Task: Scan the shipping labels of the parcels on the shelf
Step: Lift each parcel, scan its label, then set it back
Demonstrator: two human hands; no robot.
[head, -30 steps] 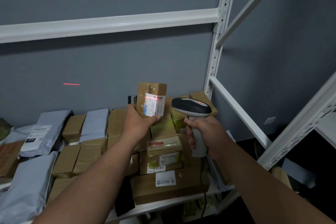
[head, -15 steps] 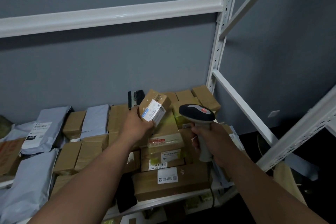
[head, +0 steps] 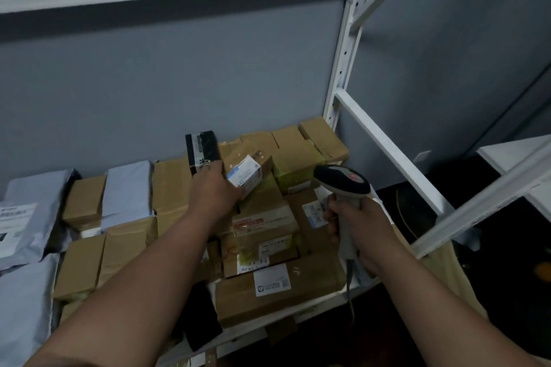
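Small parcel [head: 249, 171] gripped in left hand [head: 213, 192], low over pile on shelf [head: 301, 311], long axis tilted up-right. Scanner [head: 343, 184] clenched in right hand [head: 362, 228], just right of parcel, aiming fwd, not at label.

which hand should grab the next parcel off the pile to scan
Probably the left. The left hand grips only the small labelled box, low over the parcel pile, so it can set that down and take another. The right hand is wrapped round the scanner handle.
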